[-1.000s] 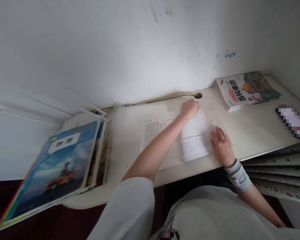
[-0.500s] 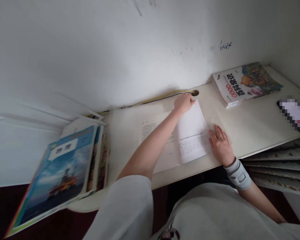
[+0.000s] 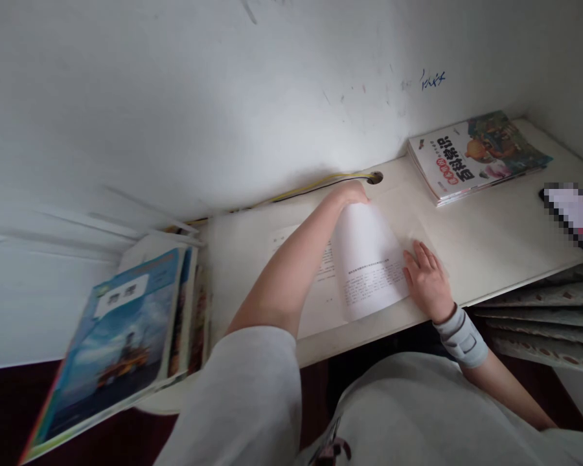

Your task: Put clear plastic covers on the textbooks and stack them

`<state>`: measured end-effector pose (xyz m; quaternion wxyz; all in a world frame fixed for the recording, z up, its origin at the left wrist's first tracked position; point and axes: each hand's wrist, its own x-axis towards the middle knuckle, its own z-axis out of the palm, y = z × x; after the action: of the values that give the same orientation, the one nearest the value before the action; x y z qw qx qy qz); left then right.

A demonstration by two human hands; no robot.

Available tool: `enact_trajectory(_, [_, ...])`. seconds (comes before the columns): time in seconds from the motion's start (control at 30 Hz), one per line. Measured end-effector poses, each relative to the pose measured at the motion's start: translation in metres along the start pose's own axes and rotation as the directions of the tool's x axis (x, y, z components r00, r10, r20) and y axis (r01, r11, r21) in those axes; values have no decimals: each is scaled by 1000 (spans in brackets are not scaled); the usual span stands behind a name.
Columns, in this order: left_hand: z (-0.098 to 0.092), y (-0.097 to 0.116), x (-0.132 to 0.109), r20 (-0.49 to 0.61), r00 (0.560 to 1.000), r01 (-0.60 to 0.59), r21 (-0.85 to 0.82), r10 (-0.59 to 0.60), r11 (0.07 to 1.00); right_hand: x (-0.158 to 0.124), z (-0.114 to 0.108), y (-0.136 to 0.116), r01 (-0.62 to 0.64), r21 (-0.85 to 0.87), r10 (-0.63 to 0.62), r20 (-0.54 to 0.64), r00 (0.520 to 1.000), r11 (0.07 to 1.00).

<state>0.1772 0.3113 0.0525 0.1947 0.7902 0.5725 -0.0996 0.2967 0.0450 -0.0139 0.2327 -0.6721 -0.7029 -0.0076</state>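
Note:
An open book (image 3: 329,312) with printed text lies on the white desk. Its right-hand page (image 3: 366,243) bows upward, text showing on the lower half. At the top of that page, my left hand (image 3: 354,193) is closed on the paper; the fingertips are partly hidden. My left forearm crosses over the left page and covers much of its print. My right hand (image 3: 426,278), with a grey wristband (image 3: 463,336), rests flat at the book's lower right edge, its fingers stretched out.
A stack of magazines (image 3: 476,155) lies at the back right, with a blurred phone (image 3: 573,217) near it. Upright books (image 3: 126,336) stand at the left end. Yellow and black cables (image 3: 320,183) run along the wall to a round hole (image 3: 376,177) in the desk (image 3: 495,252).
The right-hand page has curled up and shifted left with my left hand, covering more of the left page. My right hand stays in about the same place.

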Motion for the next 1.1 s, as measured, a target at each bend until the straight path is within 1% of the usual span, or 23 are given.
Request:
enact_trajectory(0.23, [2, -5, -4, 29, 999, -19, -153, 24, 988, 0, -1, 0, 11, -5, -11, 9, 1000, 1000])
enact_trajectory(0.33, [5, -5, -7, 8, 998, -53, -161, 55, 986, 0, -2, 0, 14, 19, -14, 15, 1000, 1000])
enact_trajectory(0.47, [13, 5, -6, -83, 991, -114, -101, 106, 988, 1, -3, 0, 25, 22, -26, 30, 999, 999])
enact_trajectory(0.53, [17, 11, -7, -151, 981, -131, -73, 119, 989, 1, -4, 0, 36, 7, -36, 37, 999, 999])
enact_trajectory(0.6, [18, 15, -15, -243, 962, -139, -55, 122, 989, 2, -4, 0, 44, -9, -43, 34, 998, 999])
enact_trajectory(0.67, [17, 11, -33, -376, 912, -188, -33, 162, 982, 1, -4, 1, 52, -20, -51, 27, 998, 998])
enact_trajectory(0.73, [21, -1, -61, -510, 833, -254, -8, 215, 967, 0, -3, 1, 56, -28, -55, 24, 998, 998])
enact_trajectory(0.77, [26, -11, -77, -548, 810, -256, -8, 210, 967, 0, -3, 1, 55, -33, -54, 23, 998, 998])
enact_trajectory(0.8, [34, -21, -95, -595, 785, -241, -30, 176, 970, -1, -2, 1, 49, -39, -48, 20, 999, 998])
enact_trajectory(0.83, [45, -31, -112, -603, 786, -215, -67, 132, 974, -2, -1, 1, 37, -47, -36, 13, 999, 998])
enact_trajectory(0.87, [59, -41, -129, -575, 813, -191, -111, 94, 975, -2, -1, 1, 21, -58, -21, 3, 1000, 998])
enact_trajectory(0.9, [74, -49, -145, -521, 851, -173, -153, 69, 973, -3, -1, 1, 3, -69, -3, -9, 1000, 998])
enact_trajectory(0.93, [90, -54, -159, -456, 888, -158, -188, 57, 969, -3, -1, 1, -13, -79, 12, -20, 1000, 997])
enact_trajectory(0.97, [104, -56, -171, -409, 912, -141, -213, 43, 967, -4, -1, 1, -24, -87, 22, -28, 999, 996])
enact_trajectory(1.03, [125, -51, -187, -381, 923, -137, -203, 50, 970, -4, -2, 2, -26, -92, 24, -31, 999, 995])
enact_trajectory(1.1, [135, -41, -193, -378, 923, -143, -173, 69, 975, -3, -3, 4, -20, -87, 18, -29, 999, 996])
